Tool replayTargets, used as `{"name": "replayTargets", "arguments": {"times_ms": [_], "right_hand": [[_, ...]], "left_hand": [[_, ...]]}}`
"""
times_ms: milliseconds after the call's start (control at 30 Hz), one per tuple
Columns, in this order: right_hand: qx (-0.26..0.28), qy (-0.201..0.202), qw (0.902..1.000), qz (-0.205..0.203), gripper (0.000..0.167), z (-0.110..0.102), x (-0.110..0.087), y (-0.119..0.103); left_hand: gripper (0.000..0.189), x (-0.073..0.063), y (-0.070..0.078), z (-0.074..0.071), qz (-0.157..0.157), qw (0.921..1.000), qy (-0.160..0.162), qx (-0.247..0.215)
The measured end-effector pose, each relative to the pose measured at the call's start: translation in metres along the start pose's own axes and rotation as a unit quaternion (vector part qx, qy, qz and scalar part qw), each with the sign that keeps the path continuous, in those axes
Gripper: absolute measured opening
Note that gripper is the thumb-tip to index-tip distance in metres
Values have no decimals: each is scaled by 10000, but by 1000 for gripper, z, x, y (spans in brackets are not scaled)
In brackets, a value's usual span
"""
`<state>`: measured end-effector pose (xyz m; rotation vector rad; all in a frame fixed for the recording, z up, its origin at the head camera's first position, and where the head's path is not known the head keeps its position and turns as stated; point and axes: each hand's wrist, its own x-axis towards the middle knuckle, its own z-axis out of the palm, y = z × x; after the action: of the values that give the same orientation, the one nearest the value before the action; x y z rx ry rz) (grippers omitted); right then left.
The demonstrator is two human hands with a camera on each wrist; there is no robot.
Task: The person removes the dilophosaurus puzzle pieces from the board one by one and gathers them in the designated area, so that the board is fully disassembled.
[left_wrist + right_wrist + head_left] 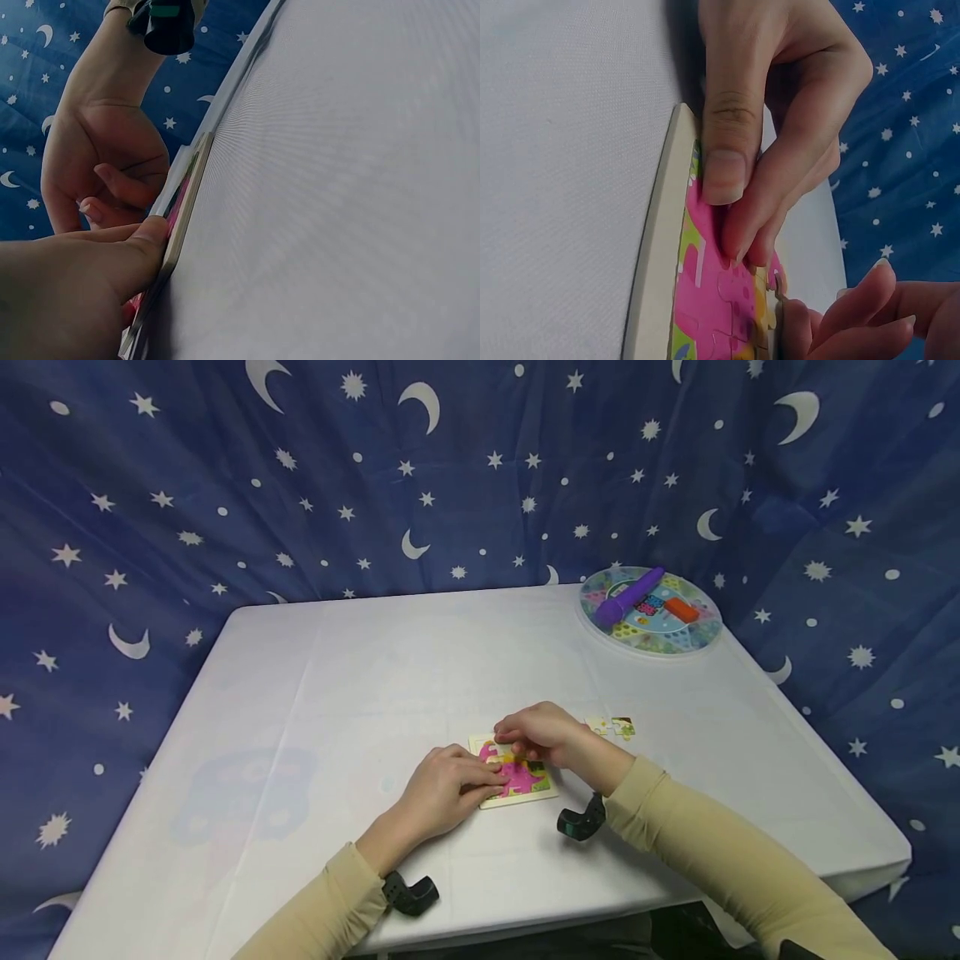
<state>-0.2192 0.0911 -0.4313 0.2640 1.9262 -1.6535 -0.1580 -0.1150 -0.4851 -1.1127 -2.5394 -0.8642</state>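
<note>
A small jigsaw puzzle [517, 781] with a pink figure lies in a pale frame [656, 247] on the table. My left hand [447, 785] rests on its left side, with thumb and fingers pressing the pink pieces in the right wrist view. At the puzzle's upper edge, my right hand [546, 733] has its fingertips on a pale puzzle piece [504, 749], seemingly pinching it; the grip is partly hidden. Its outer fingers [862, 300] curl beside the puzzle. Two loose puzzle pieces [622, 727] lie beyond the right wrist.
At the table's back right corner sits a round, colourful board [645, 642]. On it are a purple toy microphone [628, 597] and an orange block [681, 610]. A white cloth [375, 668] covers the table, and a blue starry curtain [465, 468] hangs behind.
</note>
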Motion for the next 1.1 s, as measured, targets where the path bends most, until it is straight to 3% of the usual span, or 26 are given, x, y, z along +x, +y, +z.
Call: {"name": "replayTargets", "arguments": {"times_ms": [267,433,633,900,1100], "right_hand": [[-91,-38,9998,-199,30,0,-1,6],[-626,-172,9971,-398,30,1,-2,7],[-1628,-79,9833,-812,21,4,0,6],[-2337,18,9648,-1202,15,4,7,2],[-2125,-377,9717,-957,14,-2,9,-4]], "left_hand": [[16,0,-1,1,132,9998,89,88],[16,0,-1,1,154,9997,61,202],[15,0,2,-1,197,9992,70,340],[16,-1,3,-1,91,9993,125,328],[16,-1,3,0,14,9994,98,330]]}}
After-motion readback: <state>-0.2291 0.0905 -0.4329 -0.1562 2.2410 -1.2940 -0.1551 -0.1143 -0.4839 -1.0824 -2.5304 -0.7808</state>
